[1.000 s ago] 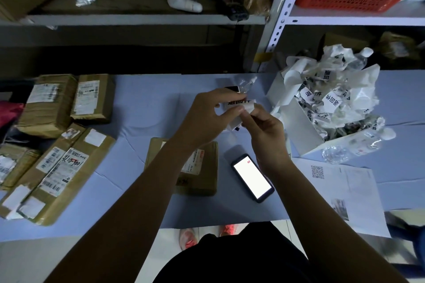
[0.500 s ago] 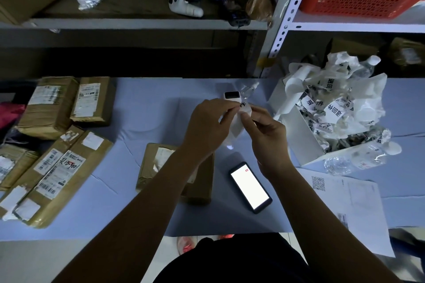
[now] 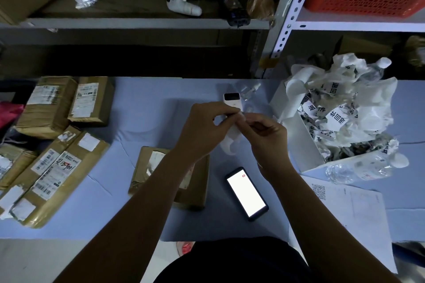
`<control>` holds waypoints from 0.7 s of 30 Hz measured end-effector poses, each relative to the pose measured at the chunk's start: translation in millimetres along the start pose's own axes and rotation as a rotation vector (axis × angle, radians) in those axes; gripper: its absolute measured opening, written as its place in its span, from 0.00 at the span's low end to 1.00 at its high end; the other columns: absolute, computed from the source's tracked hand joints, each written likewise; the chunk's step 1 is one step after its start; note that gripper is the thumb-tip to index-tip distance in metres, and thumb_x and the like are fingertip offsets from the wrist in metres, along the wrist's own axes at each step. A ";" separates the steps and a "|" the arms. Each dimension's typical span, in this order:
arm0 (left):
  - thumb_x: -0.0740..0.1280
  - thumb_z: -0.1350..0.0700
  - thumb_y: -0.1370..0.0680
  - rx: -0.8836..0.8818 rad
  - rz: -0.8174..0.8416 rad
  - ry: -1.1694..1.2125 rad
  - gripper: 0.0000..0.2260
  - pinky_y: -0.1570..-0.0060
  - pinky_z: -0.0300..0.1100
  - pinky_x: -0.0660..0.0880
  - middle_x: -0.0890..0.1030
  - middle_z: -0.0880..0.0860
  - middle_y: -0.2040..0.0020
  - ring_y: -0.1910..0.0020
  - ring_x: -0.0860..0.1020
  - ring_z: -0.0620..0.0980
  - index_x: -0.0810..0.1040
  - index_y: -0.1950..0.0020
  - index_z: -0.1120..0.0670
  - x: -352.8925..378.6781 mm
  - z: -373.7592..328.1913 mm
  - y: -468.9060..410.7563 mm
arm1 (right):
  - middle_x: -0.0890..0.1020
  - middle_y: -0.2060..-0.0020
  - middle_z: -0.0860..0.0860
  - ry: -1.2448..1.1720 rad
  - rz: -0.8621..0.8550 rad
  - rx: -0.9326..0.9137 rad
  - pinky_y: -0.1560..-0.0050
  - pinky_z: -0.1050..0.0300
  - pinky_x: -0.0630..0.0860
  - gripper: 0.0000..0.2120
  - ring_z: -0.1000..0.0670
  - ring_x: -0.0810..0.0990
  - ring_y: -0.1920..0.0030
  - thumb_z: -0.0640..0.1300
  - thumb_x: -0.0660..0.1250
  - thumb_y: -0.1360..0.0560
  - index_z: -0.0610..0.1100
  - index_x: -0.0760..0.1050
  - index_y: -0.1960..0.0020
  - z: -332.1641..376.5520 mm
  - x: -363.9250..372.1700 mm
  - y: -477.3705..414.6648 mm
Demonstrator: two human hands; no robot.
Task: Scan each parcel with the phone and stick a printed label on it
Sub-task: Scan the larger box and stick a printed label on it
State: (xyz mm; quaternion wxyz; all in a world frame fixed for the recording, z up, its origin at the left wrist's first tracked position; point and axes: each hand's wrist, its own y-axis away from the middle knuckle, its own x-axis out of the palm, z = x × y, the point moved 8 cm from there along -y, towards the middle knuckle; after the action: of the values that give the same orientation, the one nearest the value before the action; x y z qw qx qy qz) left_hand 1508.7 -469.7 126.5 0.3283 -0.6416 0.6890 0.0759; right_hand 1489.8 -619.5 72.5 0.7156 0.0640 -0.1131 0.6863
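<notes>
Your left hand [image 3: 207, 131] and right hand [image 3: 266, 138] meet fingertip to fingertip, both grips pinched on a small white label [image 3: 242, 114], apparently peeling it. Next you carry it down to the brown parcel [image 3: 195, 181] under your left forearm; the lit phone [image 3: 247, 193] lies on the worktop [image 3: 142, 122] below your right wrist.

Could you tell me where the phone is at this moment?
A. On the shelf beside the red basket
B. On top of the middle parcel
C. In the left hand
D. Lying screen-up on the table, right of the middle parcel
D: the phone lies lit screen up on the table, just right of the middle parcel, while both hands are busy with a label above it.
</notes>
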 end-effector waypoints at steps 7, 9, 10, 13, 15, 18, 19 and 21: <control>0.67 0.54 0.19 -0.050 0.136 0.053 0.15 0.43 0.25 0.70 0.83 0.53 0.39 0.43 0.78 0.39 0.80 0.34 0.58 17.0 0.7 -0.4 | 0.88 0.49 0.47 0.009 -0.037 0.063 0.46 0.60 0.80 0.08 0.47 0.86 0.46 0.40 0.73 0.24 0.44 0.86 0.46 0.8 -12.9 -5.2; 0.68 0.54 0.19 -0.079 0.156 0.070 0.17 0.44 0.27 0.71 0.82 0.52 0.37 0.43 0.78 0.40 0.78 0.32 0.57 21.8 2.5 1.6 | 0.87 0.48 0.45 -0.070 -0.038 0.162 0.47 0.59 0.80 0.09 0.47 0.85 0.46 0.45 0.73 0.26 0.47 0.87 0.47 -4.8 -12.6 -5.9; 0.69 0.54 0.20 -0.086 0.144 0.071 0.17 0.44 0.27 0.71 0.82 0.53 0.37 0.43 0.78 0.40 0.78 0.32 0.57 23.2 3.2 2.4 | 0.87 0.48 0.45 -0.095 -0.026 0.203 0.48 0.58 0.80 0.09 0.46 0.85 0.46 0.47 0.72 0.27 0.48 0.87 0.49 -7.4 -11.0 -6.1; 0.69 0.55 0.20 -0.116 0.094 0.043 0.16 0.39 0.40 0.76 0.83 0.55 0.38 0.41 0.81 0.49 0.79 0.33 0.59 27.1 7.5 4.1 | 0.87 0.52 0.48 -0.093 -0.010 0.240 0.50 0.60 0.80 0.07 0.50 0.85 0.50 0.45 0.70 0.24 0.50 0.87 0.52 -8.5 -6.8 -6.8; 0.69 0.56 0.20 -0.146 0.065 0.032 0.16 0.38 0.47 0.78 0.83 0.57 0.38 0.42 0.81 0.53 0.79 0.34 0.59 28.9 11.3 5.6 | 0.88 0.55 0.52 0.008 -0.024 0.177 0.52 0.64 0.79 0.10 0.54 0.86 0.53 0.42 0.70 0.22 0.55 0.88 0.54 -1.9 -6.3 -7.7; 0.67 0.54 0.20 -0.149 0.074 0.039 0.16 0.41 0.43 0.79 0.83 0.56 0.40 0.44 0.82 0.53 0.80 0.34 0.58 31.0 12.7 6.9 | 0.88 0.57 0.56 0.135 -0.045 0.065 0.51 0.68 0.78 0.09 0.56 0.86 0.54 0.42 0.71 0.22 0.56 0.86 0.54 9.8 -7.7 -9.9; 0.67 0.54 0.20 -0.146 0.087 0.053 0.16 0.42 0.41 0.79 0.84 0.56 0.41 0.45 0.83 0.52 0.80 0.34 0.58 31.8 13.4 7.2 | 0.88 0.57 0.57 0.178 -0.037 0.030 0.51 0.68 0.78 0.08 0.57 0.86 0.54 0.41 0.71 0.22 0.54 0.85 0.53 13.0 -8.2 -10.2; 0.67 0.54 0.19 -0.161 0.113 0.103 0.14 0.43 0.40 0.79 0.84 0.54 0.42 0.45 0.82 0.49 0.81 0.35 0.57 32.2 15.4 7.9 | 0.87 0.58 0.59 0.260 -0.009 -0.030 0.51 0.69 0.78 0.08 0.58 0.86 0.54 0.40 0.71 0.22 0.53 0.84 0.52 18.3 -8.7 -10.6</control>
State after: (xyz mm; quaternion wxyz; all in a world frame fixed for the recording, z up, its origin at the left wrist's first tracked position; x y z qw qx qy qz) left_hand 1508.0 -487.1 94.5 0.2351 -0.6293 0.7315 0.1166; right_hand 1498.7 -633.0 88.7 0.7281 -0.0357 -0.0294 0.6839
